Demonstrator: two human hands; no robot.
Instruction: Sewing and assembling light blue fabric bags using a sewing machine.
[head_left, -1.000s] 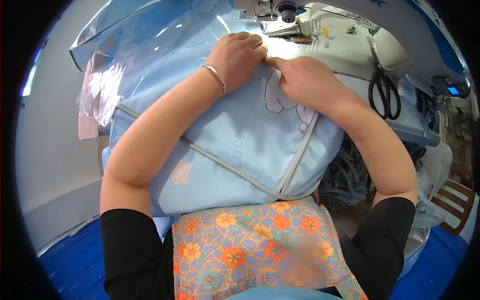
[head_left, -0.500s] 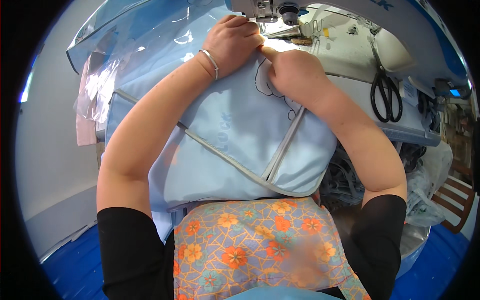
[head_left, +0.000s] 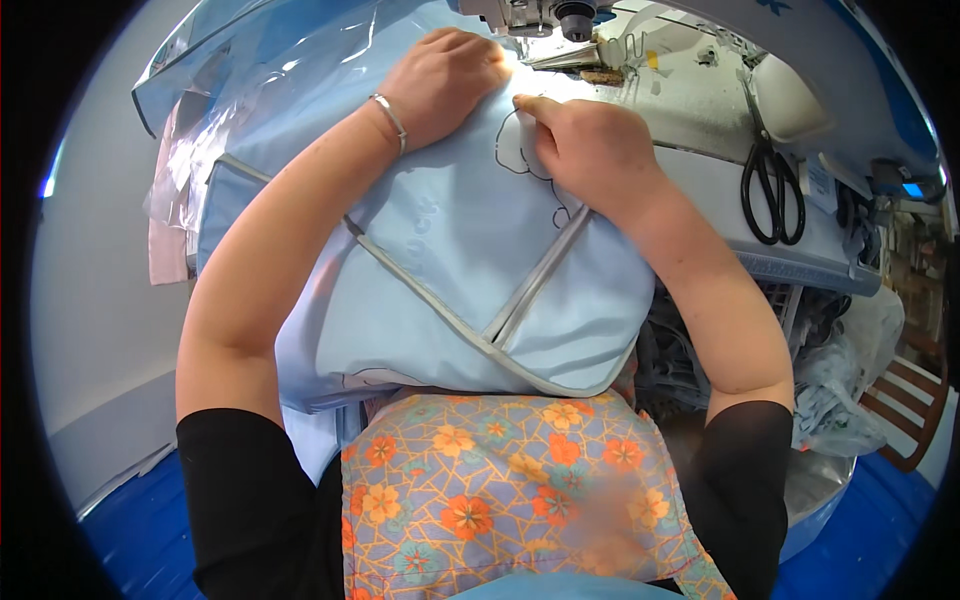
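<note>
A large light blue cloth piece (head_left: pixel 450 200) with grey binding strips and black outline drawing spreads from the sewing machine (head_left: pixel 575 20) down to my lap. My left hand (head_left: pixel 447 80), with a silver bangle at the wrist, is closed on the cloth's far edge, just left of the lit needle area. To its right, my right hand (head_left: pixel 600 145) has its index finger and thumb at the cloth edge, the other fingers curled under. The fingertips of my left hand are partly washed out by the lamp light.
Black-handled scissors (head_left: pixel 771 195) lie on the machine table at the right. Small metal parts (head_left: pixel 625 50) sit behind the needle area. Clear plastic sheeting (head_left: pixel 270 75) covers the far left. Below the table at right are dark strips (head_left: pixel 690 345) and a plastic bag (head_left: pixel 845 380).
Both hands have drawn slightly apart, the left one moving left. The cloth has shifted left and a little toward me, its grey binding corner moving with it.
</note>
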